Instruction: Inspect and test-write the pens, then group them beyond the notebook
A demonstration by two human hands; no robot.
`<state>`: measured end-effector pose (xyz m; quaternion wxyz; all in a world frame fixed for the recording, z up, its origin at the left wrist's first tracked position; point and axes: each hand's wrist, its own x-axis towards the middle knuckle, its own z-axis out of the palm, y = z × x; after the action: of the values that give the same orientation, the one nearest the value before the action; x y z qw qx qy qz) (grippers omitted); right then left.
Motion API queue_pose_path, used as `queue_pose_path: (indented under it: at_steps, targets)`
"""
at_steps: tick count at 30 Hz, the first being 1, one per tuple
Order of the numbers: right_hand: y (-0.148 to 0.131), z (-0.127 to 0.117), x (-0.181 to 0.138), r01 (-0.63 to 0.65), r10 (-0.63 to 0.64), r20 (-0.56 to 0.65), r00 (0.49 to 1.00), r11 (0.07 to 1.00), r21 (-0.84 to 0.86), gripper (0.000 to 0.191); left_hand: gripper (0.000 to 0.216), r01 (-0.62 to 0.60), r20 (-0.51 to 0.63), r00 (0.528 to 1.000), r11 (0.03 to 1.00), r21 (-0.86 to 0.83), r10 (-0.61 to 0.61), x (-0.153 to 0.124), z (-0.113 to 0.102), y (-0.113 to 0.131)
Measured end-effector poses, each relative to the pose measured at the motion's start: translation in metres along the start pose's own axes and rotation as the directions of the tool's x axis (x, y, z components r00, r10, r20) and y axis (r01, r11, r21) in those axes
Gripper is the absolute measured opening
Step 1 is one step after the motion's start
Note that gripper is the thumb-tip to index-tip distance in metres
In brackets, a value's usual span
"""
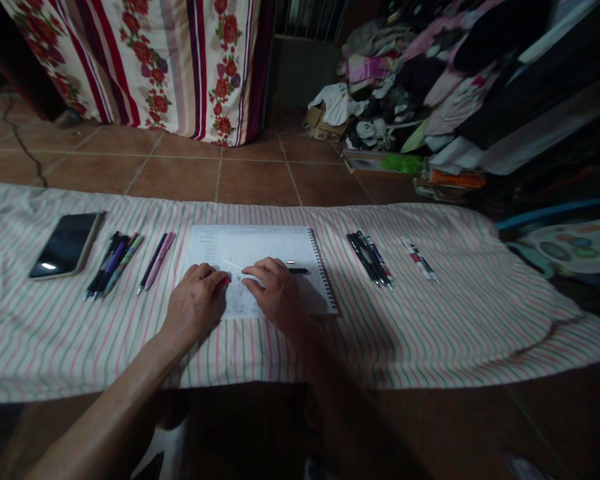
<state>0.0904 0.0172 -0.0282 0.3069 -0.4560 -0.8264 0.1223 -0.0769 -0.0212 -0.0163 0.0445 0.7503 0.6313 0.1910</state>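
Starting at your left, a phone (pixel 66 245) lies on the striped cloth (pixel 455 327), then a bunch of pens (pixel 113 265) side by side, then a dark pen (pixel 151 264) next to a pink pen (pixel 159 263). Your left hand (pixel 195 297) rests over the left part of the spiral notebook (pixel 260 240), thumb and forefinger pinching a small pink piece (pixel 227 280) just above the page. That piece looks light, hard and probably smooth, so a firm fingertip pinch on its sides should hold it; being tiny, it could roll or slip away. A thin pale strip (pixel 233 264) lies on the page near those fingertips; it seems light and stiff, best lifted by its middle. Your right hand (pixel 275 287) is bent over the page, its fingertips drawn in close, but you cannot tell from here whether they grip anything. A black pen (pixel 299 271) shows beside that hand; its slim barrel likely rolls easily, so take it midway. Beyond the wire binding lie a second bunch of pens (pixel 366 259) and, farthest right, a white pen (pixel 419 259).
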Motion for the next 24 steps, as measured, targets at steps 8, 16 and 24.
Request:
queue_pose_path:
  at_steps: [8, 16, 24]
  targets:
    - [-0.008, 0.007, 0.005, -0.034, 0.034, 0.068, 0.997, 0.999, -0.002, 0.012, 0.025, 0.054, -0.004, 0.998, 0.990, -0.132, -0.055, -0.001, -0.005, -0.006]
    - [-0.013, 0.009, 0.006, -0.013, 0.009, 0.046, 0.999, 0.997, 0.071, 0.012, 0.023, 0.133, -0.029, 0.988, 0.939, -0.318, -0.150, -0.001, -0.011, -0.009]
    - [-0.014, -0.004, 0.009, -0.059, 0.086, -0.102, 0.991, 0.969, 0.241, 0.013, 0.020, 0.159, -0.018, 0.978, 0.791, -0.590, -0.210, 0.000, -0.013, -0.010]
